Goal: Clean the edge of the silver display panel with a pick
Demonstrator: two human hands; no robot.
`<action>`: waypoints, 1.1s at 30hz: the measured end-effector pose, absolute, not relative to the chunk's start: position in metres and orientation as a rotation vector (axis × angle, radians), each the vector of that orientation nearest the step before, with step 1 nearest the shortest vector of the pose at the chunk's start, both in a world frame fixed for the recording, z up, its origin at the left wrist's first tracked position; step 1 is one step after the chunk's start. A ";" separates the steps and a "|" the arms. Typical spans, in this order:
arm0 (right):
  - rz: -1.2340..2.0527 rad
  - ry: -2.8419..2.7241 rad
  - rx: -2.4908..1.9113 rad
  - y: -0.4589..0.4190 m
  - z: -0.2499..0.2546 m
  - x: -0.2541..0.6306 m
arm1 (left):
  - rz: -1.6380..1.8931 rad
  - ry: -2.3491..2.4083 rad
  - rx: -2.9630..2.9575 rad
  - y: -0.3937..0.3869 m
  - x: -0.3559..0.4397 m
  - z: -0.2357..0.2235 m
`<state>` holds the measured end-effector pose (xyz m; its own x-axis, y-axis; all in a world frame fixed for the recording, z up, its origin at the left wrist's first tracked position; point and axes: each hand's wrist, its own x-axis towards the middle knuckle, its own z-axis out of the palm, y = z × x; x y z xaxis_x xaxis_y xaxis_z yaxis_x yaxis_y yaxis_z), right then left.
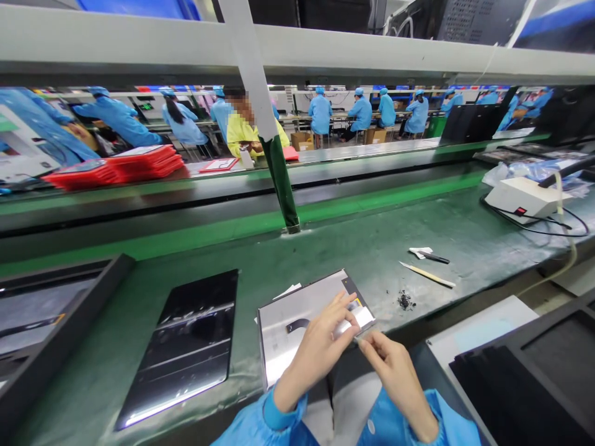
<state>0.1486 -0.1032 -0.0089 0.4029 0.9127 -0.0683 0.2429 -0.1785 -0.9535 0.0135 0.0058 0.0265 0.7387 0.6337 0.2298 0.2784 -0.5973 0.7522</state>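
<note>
A flat display panel (pixel 279 334) with a silvery back lies on the green bench and reaches its near edge. A short black flex strip (pixel 297 325) shows on that back. My left hand (pixel 318 341) lies over the panel's right part, thumb and index finger closed together at the near right edge, other fingers stretched across the back. Just beside it, my right hand (pixel 393 365) pinches at the panel's corner; whatever is between its fingertips is too small to make out. Left of the panel lies a glossy black screen (pixel 186 341).
A yellow-handled blade (pixel 427 274), a black tool (pixel 434 257) and black scraps (pixel 406 301) lie to the right. Behind them stands a white device (pixel 525 201) with cables. Black trays flank the bench (pixel 353 248). A green-wrapped post (pixel 281 183) rises ahead. Co-workers sit beyond.
</note>
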 end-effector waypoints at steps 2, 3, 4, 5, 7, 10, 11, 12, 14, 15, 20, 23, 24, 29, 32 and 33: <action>0.880 -1.027 -1.651 -0.104 -0.011 0.145 | 0.622 0.653 2.303 0.014 0.021 0.024; 0.931 -0.985 -1.607 -0.104 -0.012 0.144 | 0.624 0.649 2.347 0.018 0.024 0.021; 0.994 -0.928 -1.552 -0.103 -0.013 0.143 | 0.630 0.652 2.385 0.022 0.027 0.017; 1.060 -0.867 -1.493 -0.103 -0.015 0.142 | 0.640 0.663 2.412 0.025 0.029 0.013; 1.164 -0.766 -1.408 -0.102 -0.020 0.140 | 0.663 0.695 2.433 0.026 0.026 0.003; 1.204 -0.687 -1.378 -0.102 -0.027 0.135 | 0.700 0.742 2.505 0.016 0.007 -0.007; 1.202 -0.664 -1.372 -0.102 -0.029 0.134 | 0.703 0.740 2.564 0.010 0.000 -0.007; 1.194 -0.647 -1.367 -0.102 -0.030 0.132 | 0.697 0.717 2.633 0.004 -0.007 -0.005; 1.169 -0.630 -1.364 -0.104 -0.030 0.128 | 0.652 0.628 2.759 -0.007 -0.014 0.002; 1.149 -0.632 -1.371 -0.105 -0.029 0.126 | 0.620 0.576 2.798 -0.011 -0.013 0.007; 1.040 -0.766 -1.437 -0.111 -0.023 0.125 | 0.539 0.351 2.858 0.004 0.023 0.024; 1.110 -0.731 -1.390 -0.111 -0.026 0.127 | 0.559 0.486 2.827 0.021 0.031 0.015; 1.132 -0.701 -1.370 -0.110 -0.028 0.127 | 0.567 0.534 2.817 0.023 0.027 0.010; 1.120 -0.625 -1.353 -0.108 -0.036 0.122 | 0.596 0.592 2.854 0.000 -0.007 -0.001; 1.095 -0.636 -1.377 -0.110 -0.035 0.119 | 0.520 0.417 2.942 -0.012 -0.003 0.009; 1.088 -0.649 -1.385 -0.111 -0.033 0.119 | 0.500 0.365 2.952 -0.010 0.003 0.013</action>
<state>0.1190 -0.1113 -0.0332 0.4072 0.8847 -0.2269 -0.2207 -0.1457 -0.9644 0.0034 -0.0105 0.0130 0.9160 0.2569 0.3082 0.2153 -0.9629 0.1628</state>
